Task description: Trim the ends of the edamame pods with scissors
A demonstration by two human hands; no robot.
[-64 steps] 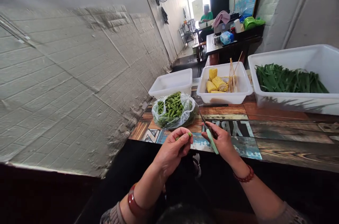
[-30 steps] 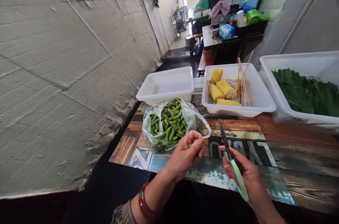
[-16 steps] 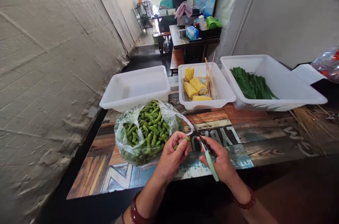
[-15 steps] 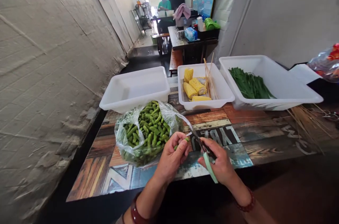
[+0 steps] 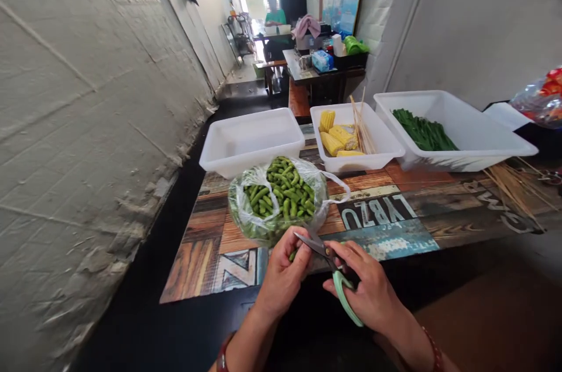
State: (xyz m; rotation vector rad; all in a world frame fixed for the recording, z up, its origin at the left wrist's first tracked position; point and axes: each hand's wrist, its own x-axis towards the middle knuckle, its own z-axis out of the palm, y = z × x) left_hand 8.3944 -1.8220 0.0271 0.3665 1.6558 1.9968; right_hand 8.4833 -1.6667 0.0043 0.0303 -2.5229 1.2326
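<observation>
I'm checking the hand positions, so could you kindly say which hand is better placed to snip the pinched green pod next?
Probably the right: the right hand holds the scissors, pointed toward the left hand, which pinches the green pod and seems better suited to steadying it.

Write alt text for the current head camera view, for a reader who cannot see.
A person's right hand holds green-handled scissors, blades at the left hand, which pinches a green pod. Just beyond, a clear bag of green pods rests on a patterned table, before three white tubs, the middle one holding corn and sticks.
</observation>
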